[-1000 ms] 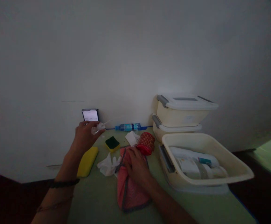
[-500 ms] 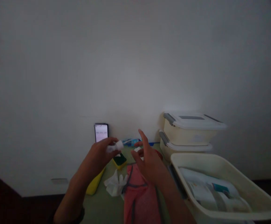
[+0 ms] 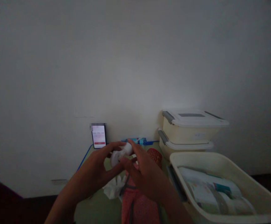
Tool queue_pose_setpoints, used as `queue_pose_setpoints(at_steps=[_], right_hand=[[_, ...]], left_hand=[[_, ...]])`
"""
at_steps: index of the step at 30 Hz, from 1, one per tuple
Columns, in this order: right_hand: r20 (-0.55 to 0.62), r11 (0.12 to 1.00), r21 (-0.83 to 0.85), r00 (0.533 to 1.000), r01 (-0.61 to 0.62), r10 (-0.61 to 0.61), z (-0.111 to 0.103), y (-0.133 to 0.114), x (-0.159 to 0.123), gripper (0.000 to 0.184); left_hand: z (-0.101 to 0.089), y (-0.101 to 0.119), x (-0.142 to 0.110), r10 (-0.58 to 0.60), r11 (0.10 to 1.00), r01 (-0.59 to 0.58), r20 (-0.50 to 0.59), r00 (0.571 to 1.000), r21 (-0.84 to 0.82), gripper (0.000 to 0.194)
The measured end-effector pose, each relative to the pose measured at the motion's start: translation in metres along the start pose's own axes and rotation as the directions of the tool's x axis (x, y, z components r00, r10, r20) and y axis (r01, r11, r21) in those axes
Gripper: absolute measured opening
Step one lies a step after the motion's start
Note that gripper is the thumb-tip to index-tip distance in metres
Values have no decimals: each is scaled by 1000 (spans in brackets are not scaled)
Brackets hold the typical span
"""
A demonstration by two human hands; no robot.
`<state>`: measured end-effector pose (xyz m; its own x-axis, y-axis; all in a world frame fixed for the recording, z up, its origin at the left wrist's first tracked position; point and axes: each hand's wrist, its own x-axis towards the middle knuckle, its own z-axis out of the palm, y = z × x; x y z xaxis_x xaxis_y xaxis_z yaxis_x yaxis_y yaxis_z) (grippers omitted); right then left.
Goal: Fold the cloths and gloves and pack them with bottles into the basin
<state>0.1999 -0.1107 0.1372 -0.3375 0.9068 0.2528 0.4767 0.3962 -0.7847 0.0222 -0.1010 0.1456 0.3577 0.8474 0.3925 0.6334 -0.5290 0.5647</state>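
My left hand [image 3: 100,165] is closed round the clear body of a small bottle [image 3: 115,158], held tilted above the table. My right hand [image 3: 142,171] has its fingers and thumb closed about the bottle's white cap [image 3: 127,149]. The fingers of both hands nearly meet and cover part of the bottle. Below them a crumpled white glove [image 3: 113,188] lies beside a pink cloth with grey trim [image 3: 141,205]. The sponge is hidden behind my left hand.
A lit phone [image 3: 99,137] leans on the wall. A blue packet [image 3: 139,141] and a red woven basket [image 3: 154,156] are at the back. Two lidded boxes [image 3: 196,135] are stacked at right, behind an open cream bin [image 3: 247,179] with white packages inside.
My right hand has moved left and closed on the bottle's cap; its fingers were spread apart before. My left hand has shifted slightly right with the bottle, uncovering the phone's lower part.
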Motion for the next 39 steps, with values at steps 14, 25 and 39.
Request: queue_pose_setpoints(at_steps=[14,25,39], right_hand=[[165,990,111,984,-89,70,-18,-9,-11,74],[127,451,891,981,-49,-145,-20,1,-6,36],[-39,666,745,999,26,5,-16,10,-1,50]], left_hand=[[0,-5,0,221,972,-213,-77,972,95,23],[0,-5,5,21,993,-36,128,992,116,30],[-14,-10,7,-126,949,101,66,990,300,40]])
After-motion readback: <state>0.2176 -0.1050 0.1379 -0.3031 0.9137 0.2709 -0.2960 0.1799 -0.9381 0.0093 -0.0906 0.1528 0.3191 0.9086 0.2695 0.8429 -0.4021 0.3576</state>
